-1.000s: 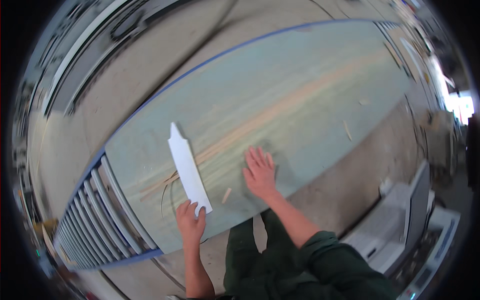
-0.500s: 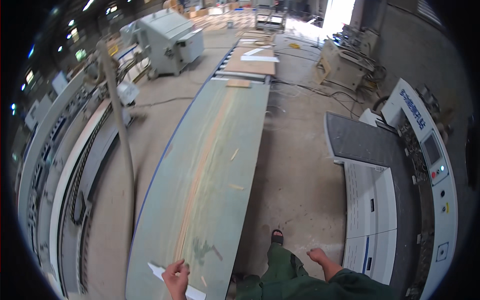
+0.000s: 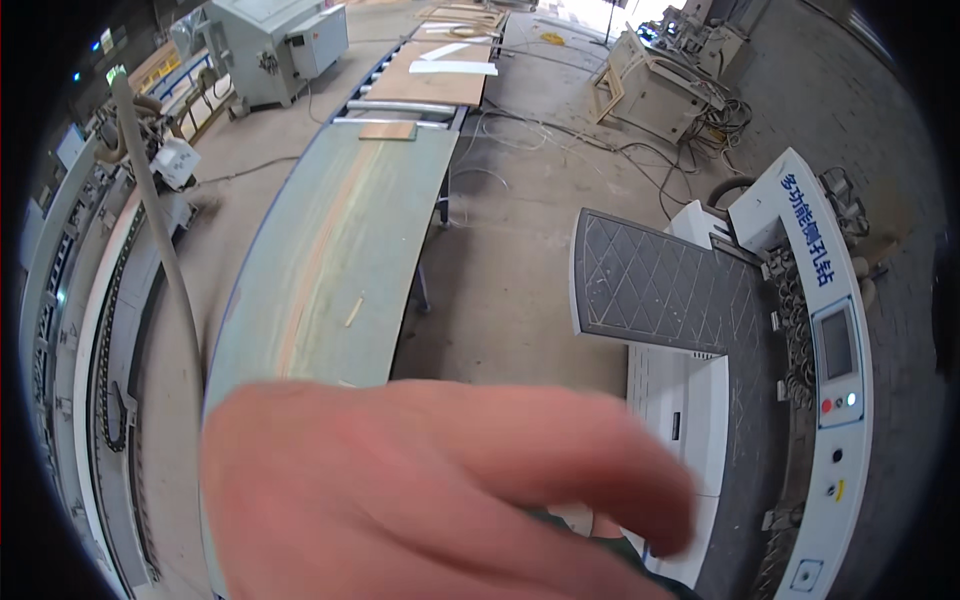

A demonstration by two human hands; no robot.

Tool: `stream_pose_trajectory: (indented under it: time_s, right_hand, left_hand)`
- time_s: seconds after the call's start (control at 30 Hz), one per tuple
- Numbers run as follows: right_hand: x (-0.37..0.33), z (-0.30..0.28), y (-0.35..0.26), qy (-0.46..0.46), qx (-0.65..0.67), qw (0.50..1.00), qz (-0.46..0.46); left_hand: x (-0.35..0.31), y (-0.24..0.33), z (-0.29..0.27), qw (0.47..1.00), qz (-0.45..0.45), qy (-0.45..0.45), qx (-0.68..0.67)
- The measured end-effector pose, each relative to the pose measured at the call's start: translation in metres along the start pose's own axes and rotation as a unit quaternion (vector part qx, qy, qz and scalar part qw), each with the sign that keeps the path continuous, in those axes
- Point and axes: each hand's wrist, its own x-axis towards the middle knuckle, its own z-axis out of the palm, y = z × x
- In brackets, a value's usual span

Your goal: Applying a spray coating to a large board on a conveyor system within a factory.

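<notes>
A blurred left hand (image 3: pixel 440 480), fingers curled and its grip impossible to tell, hides the near end of the green table (image 3: pixel 390 230), so an unsighted sweep could knock the loose wood sliver (image 3: pixel 354 311) near the table's right edge onto the floor (image 3: pixel 500 320).

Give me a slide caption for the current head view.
A blurred hand fills the foreground in front of a long greenish table, with a large machine at right.

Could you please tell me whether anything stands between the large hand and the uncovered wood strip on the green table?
Nothing raised is visible there; only part of another wood piece shows on the green table between the left hand and the wood strip.
</notes>
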Motion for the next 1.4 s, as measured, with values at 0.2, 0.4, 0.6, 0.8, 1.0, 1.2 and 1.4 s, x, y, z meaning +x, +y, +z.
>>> stream_pose_trajectory:
  time_s: [0.2, 0.4, 0.6, 0.8, 1.0, 1.2, 1.4]
  right_hand:
    - [0.049, 0.0, -0.059, 0.129, 0.091, 0.986, 0.064]
    - [0.085, 0.037, -0.03, 0.078, 0.21, 0.954, 0.198]
    - [0.065, 0.111, -0.109, 0.081, 0.198, 0.921, 0.326]
    - [0.103, 0.187, -0.266, 0.109, 0.249, 0.884, 0.38]
    - [0.139, 0.249, -0.342, 0.114, 0.284, 0.823, 0.479]
    - [0.078, 0.304, -0.413, 0.113, 0.313, 0.745, 0.577]
    - [0.028, 0.347, -0.481, 0.099, 0.338, 0.684, 0.638]
  left_hand:
    - [0.007, -0.168, -0.05, 0.988, -0.148, -0.041, 0.002]
    - [-0.003, -0.338, -0.161, 0.961, -0.255, -0.101, 0.045]
    - [0.045, -0.486, -0.276, 0.944, -0.28, -0.164, 0.06]
    - [0.089, -0.634, -0.361, 0.913, -0.324, -0.218, 0.117]
    - [0.133, -0.793, -0.417, 0.865, -0.375, -0.296, 0.154]
    - [0.204, -0.937, -0.43, 0.858, -0.319, -0.38, 0.132]
    - [0.306, -1.025, -0.405, 0.888, -0.169, -0.42, 0.084]
